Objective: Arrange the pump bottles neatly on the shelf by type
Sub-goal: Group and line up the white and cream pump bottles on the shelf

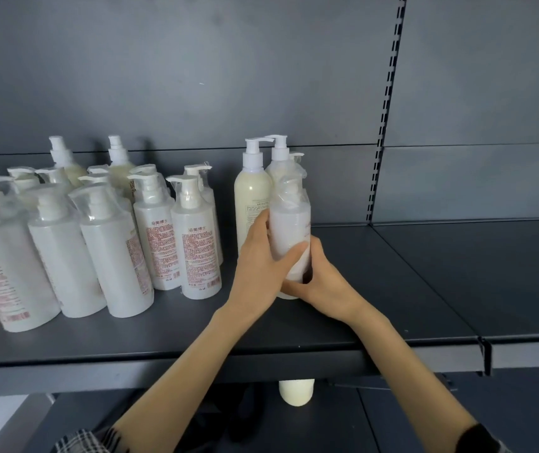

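A dark grey metal shelf (392, 289) runs across the view, backed by a grey back panel (196, 76). A slotted upright (387, 109) divides the panel on the right, and the shelf to the right of it is bare metal. Below the front lip, a cream lower bottle (296, 392) shows only its rounded end.

The bottle (289, 223) stands upright near the middle of the shelf, with its base seemingly on the surface. It is white and translucent, and it is wrapped in clear, crinkled plastic that covers the pump head. A faint label edge shows on its right side.

The left hand (258, 269) wraps the bottle's left side, with the thumb across the front and the fingers reaching behind. The right hand (323, 282) clasps the lower right side near the base. Both hands are clamped on this one bottle and close together.

Just behind it, touching or nearly so, stand two taller cream bottles (252, 204) with bare white pumps.

To the left, a loose cluster of white bottles (111, 250) in the same plastic wrap shows red printed labels. Several of them lean. Two more cream ones (65, 161) stand at the back of that cluster.

A plaid sleeve (82, 441) shows at the bottom left.
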